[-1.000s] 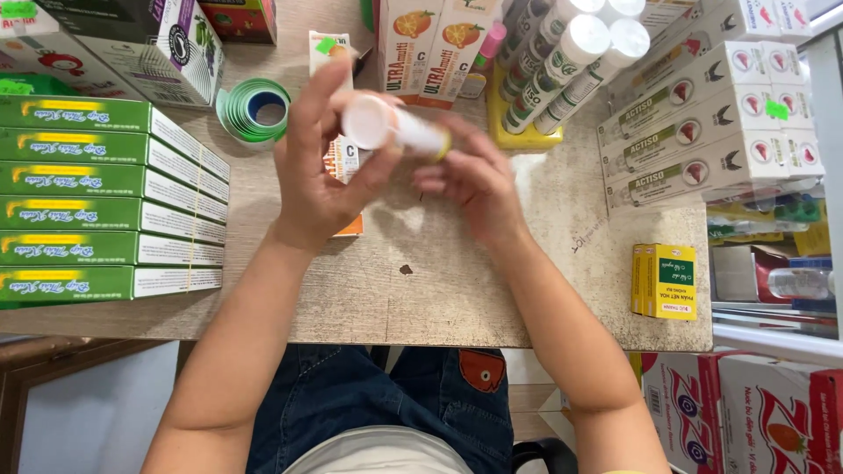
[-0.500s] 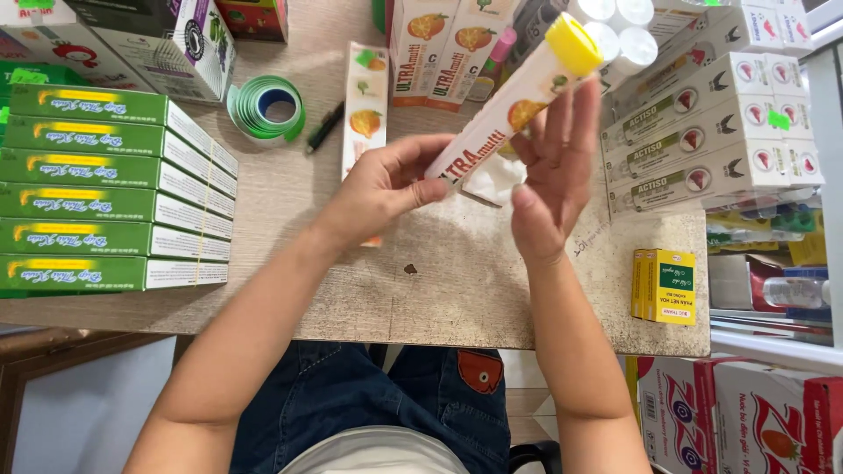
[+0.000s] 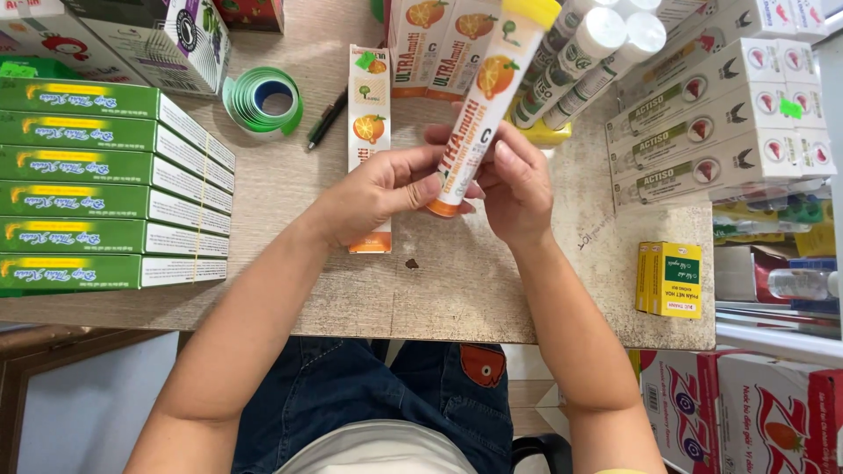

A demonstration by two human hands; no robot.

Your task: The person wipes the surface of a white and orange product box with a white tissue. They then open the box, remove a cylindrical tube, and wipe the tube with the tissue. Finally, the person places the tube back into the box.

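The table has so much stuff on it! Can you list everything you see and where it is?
tube: one, white and orange with yellow cap, held in both hands
long carton: one, white and orange, flat behind the hands
green boxes: six, stacked at left
tape roll: one, green, far left
pen: one, dark, beside tape roll
white boxes: several, right
white-capped tubes: several, far right
yellow box: one, near right edge
table: one, pale wood
left hand: grips tube's base
right hand: on tube's base

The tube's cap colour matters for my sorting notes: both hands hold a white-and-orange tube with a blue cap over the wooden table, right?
Not quite. The head view shows the tube has a yellow cap, not blue. Left hand and right hand do hold it over the wooden table.
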